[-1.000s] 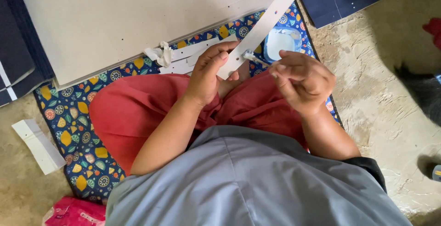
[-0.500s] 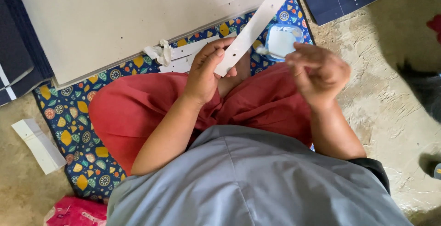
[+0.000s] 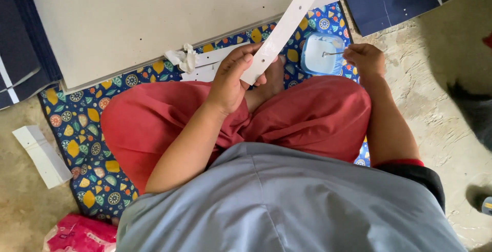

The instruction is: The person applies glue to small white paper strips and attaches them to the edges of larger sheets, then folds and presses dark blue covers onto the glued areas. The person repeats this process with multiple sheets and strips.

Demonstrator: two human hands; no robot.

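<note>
**Right hand dips at the tub while the left keeps the strip raised**

Since 1 second ago the right hand [image 3: 365, 59] has swung away from the middle of the lap and out to the small blue tub [image 3: 323, 53], where it now pinches a thin metal stick [image 3: 333, 53] whose tip lies in the white paste inside. Its grip is clenched on that stick. The left hand [image 3: 233, 80] has barely shifted: its grip stays closed on the lower end of the long white card strip [image 3: 284, 29], which slants up and to the right across the big pale board [image 3: 154, 21].

That strip has a row of small holes along it and hangs clear of the patterned mat [image 3: 82, 129], its upper end over the board's edge. The tub sits on the mat just beyond the right knee of the red trousers [image 3: 307, 113]. More white strips [image 3: 212, 65] and a crumpled rag [image 3: 180, 57] lie on the mat near the board. 1 folded white card [image 3: 41, 154] lies apart on the bare floor at the left.

To do the dip well, I judge it best to load only the tip of the stick, wipe the excess on the tub's rim, and hold the strip steady and tilted so the paste can be laid along 1 edge without drips onto the trousers.
</note>
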